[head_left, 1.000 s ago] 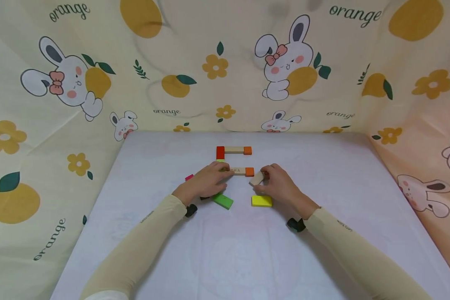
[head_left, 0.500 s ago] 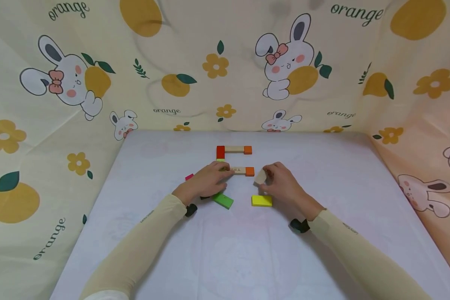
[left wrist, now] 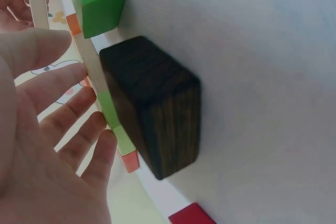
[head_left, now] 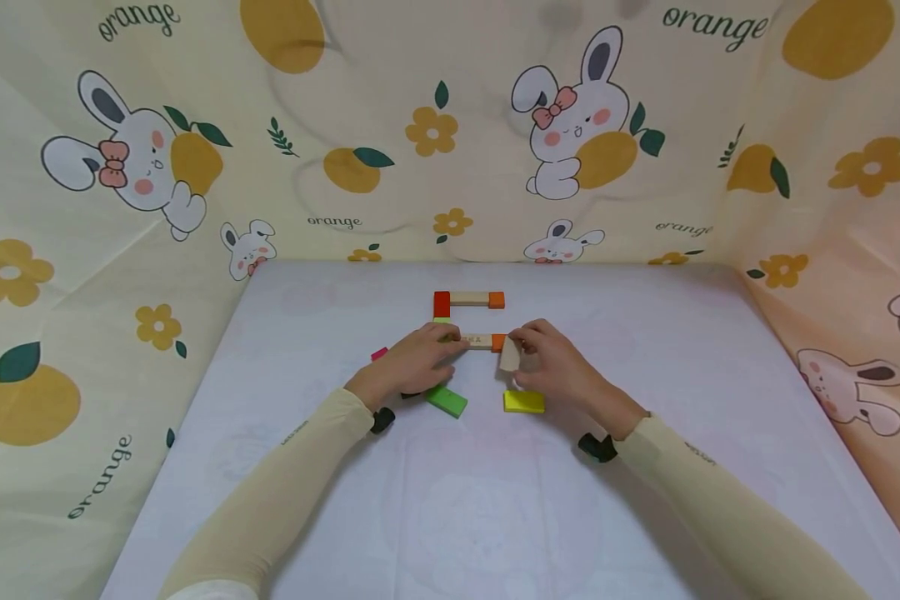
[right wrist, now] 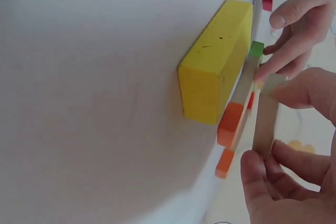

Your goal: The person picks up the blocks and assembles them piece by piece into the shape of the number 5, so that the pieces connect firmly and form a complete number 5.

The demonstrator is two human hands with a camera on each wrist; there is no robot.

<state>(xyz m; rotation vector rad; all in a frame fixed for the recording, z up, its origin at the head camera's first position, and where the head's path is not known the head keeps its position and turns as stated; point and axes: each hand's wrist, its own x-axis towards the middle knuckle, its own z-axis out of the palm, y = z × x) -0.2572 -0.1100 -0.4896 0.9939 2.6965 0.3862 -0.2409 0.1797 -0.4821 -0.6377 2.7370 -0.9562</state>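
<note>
In the head view my right hand point(head_left: 562, 367) pinches a plain wooden block point(head_left: 510, 354), held tilted just in front of an orange block point(head_left: 498, 342). The right wrist view shows this wooden block point(right wrist: 266, 116) between thumb and fingertips, off the table. My left hand point(head_left: 414, 358) rests with extended fingers on the left part of the nearer row, touching its light green blocks point(left wrist: 108, 109) and the lettered wooden block point(head_left: 478, 342). In the left wrist view a dark block point(left wrist: 157, 103) stands beside that hand.
Behind lies another row: a red block point(head_left: 441, 304), a wooden block point(head_left: 468, 298) and an orange block point(head_left: 497, 300). Nearer the front are a green block point(head_left: 447, 401) and a yellow block point(head_left: 523, 402). A pink block point(head_left: 378, 354) lies left of the left hand.
My right hand first shifted slightly right, then back left, turning the wooden block more upright in view and bringing it close to the orange block. The left hand has stayed in place.
</note>
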